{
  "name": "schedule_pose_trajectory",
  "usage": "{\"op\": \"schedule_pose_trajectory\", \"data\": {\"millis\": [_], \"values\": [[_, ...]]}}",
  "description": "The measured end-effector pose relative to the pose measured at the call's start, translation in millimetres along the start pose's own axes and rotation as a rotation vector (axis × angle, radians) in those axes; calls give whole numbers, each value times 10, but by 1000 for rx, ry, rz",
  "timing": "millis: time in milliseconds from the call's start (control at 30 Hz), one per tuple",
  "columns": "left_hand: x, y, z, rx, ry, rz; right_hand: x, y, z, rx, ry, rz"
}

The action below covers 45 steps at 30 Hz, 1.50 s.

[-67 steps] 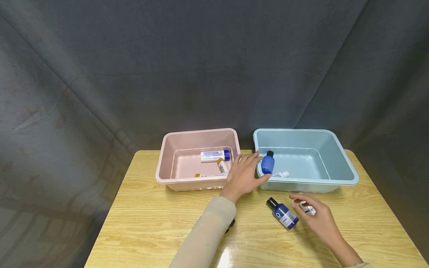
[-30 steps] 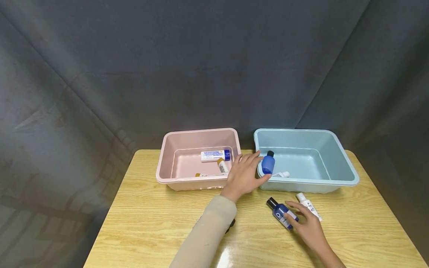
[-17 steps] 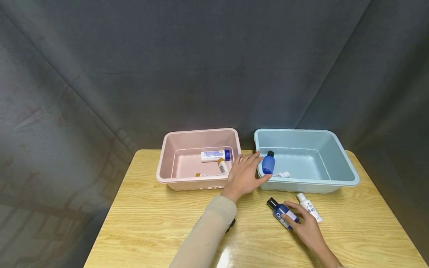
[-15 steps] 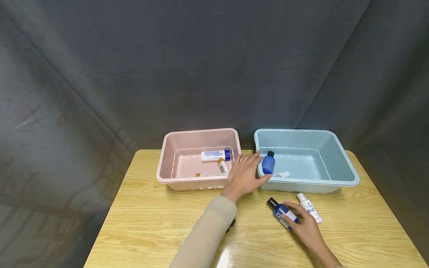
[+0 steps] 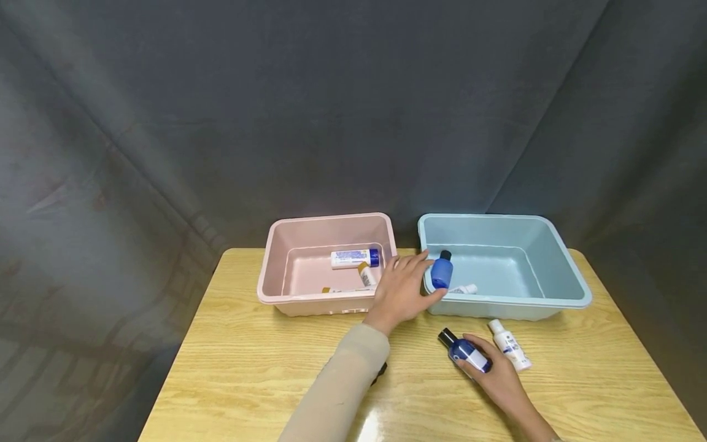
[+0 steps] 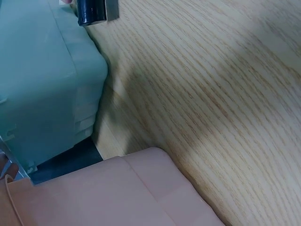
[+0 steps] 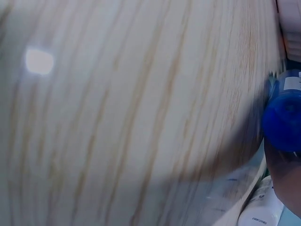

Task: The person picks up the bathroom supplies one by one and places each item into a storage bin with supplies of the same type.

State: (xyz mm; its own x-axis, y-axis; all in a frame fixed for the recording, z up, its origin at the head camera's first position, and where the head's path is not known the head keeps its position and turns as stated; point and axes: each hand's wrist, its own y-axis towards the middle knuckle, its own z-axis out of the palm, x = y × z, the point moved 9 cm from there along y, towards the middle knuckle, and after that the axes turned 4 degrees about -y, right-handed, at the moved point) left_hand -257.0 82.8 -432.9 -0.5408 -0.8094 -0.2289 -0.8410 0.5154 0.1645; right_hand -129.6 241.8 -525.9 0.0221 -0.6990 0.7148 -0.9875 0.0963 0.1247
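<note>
My right hand (image 5: 494, 374) grips a dark blue bottle (image 5: 463, 353) with a black cap, thumb on the near side and fingers on the far side. The bottle's blue base (image 7: 286, 123) shows at the right wrist view's edge, and its black cap (image 6: 91, 12) at the top of the left wrist view. My left hand (image 5: 403, 287) hovers with spread fingers over the gap between the pink bin (image 5: 326, 300) and the light blue bin (image 5: 508, 301). Just past its fingertips, a bright blue bottle (image 5: 442, 273) leans inside the blue bin; I see no grip on it.
A white bottle (image 5: 509, 347) lies on the wooden table (image 5: 248, 368) beside my right hand. Several white tubes, one a blue-capped tube (image 5: 350, 258), lie in the pink bin. Another white bottle (image 5: 466, 289) lies in the blue bin. Dark cloth (image 5: 353, 123) hangs behind.
My right hand has moved left from the white bottle to the dark blue bottle and closed its thumb and fingers round it. The white bottle is now uncovered. My left hand stays put.
</note>
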Motion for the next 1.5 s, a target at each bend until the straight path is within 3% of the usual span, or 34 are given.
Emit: {"op": "schedule_pose_trajectory", "data": {"millis": [333,733,1500], "values": [[44,-13,-6,-2,5,-4,36,22,40,-7,-12,5],[-13,-27,30,0,29,1,-41,-39,-3,10,-23,46],[13,3,28,-6,15,-3,185,-42,-342,-57,-45,-33]]}}
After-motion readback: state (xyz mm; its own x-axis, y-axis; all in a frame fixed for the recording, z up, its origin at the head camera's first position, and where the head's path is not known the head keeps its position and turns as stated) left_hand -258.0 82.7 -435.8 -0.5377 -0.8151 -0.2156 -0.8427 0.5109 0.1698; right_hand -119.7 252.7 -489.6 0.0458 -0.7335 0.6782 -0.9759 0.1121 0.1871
